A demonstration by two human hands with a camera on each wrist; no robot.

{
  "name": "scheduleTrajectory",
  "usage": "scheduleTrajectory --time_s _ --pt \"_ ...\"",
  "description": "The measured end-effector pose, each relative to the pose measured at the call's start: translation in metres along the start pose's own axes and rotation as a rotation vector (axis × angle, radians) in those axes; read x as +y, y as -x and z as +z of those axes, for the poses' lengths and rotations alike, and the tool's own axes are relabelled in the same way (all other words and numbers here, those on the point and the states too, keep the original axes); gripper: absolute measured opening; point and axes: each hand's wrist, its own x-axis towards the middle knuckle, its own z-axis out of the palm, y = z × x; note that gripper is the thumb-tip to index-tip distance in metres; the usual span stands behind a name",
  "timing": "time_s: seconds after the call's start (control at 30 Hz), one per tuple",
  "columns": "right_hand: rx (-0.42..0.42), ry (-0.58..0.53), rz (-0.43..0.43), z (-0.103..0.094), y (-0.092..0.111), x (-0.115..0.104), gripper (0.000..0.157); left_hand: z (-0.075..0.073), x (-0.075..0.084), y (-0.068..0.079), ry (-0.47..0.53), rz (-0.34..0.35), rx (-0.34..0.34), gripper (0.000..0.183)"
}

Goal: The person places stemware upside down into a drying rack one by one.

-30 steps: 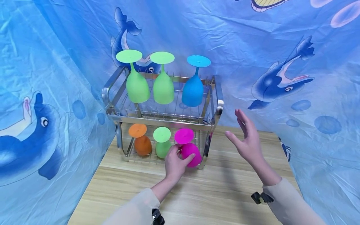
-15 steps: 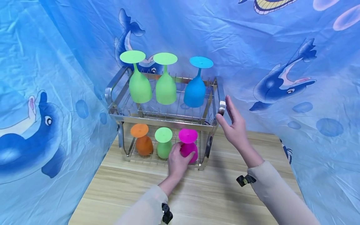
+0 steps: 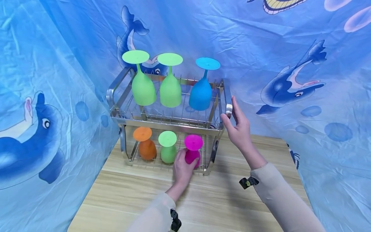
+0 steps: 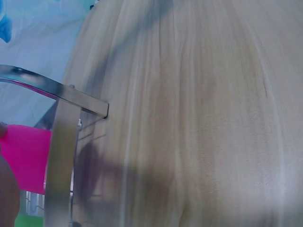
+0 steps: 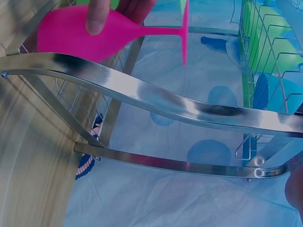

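Note:
My left hand (image 3: 182, 167) holds a magenta plastic goblet (image 3: 193, 142) by its bowl, upside down, at the right end of the lower shelf of a metal two-tier rack (image 3: 168, 123). In the right wrist view the goblet (image 5: 80, 35) has its stem and foot pointing toward the upper tier, with fingers (image 5: 97, 16) across the bowl. My right hand (image 3: 240, 130) is at the rack's right side rail, thumb in front and straight fingers along the outside. Left of the magenta goblet, a green goblet (image 3: 168, 153) and an orange goblet (image 3: 147, 149) stand inverted.
On the upper tier stand two inverted green goblets (image 3: 143, 90) (image 3: 170, 91) and an inverted blue goblet (image 3: 200, 93). The rack rests on a wooden table (image 3: 130, 193). Blue cloth (image 3: 246, 42) with dolphin prints hangs behind and at both sides.
The magenta goblet has moved back and slightly left onto the lower shelf in my left hand. My right hand has come left from open air to the rack's side rail.

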Motion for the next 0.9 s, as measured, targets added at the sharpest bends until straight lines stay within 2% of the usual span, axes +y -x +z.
scheduleTrajectory --time_s 0.5,0.9 --pt "0.035 -0.02 -0.055 0.006 -0.002 0.004 0.069 0.01 -0.021 0.004 0.014 0.013 0.006 0.065" --pt "0.044 0.001 -0.069 0.008 -0.002 0.007 0.069 0.014 -0.026 0.003 0.021 0.008 -0.017 0.067"
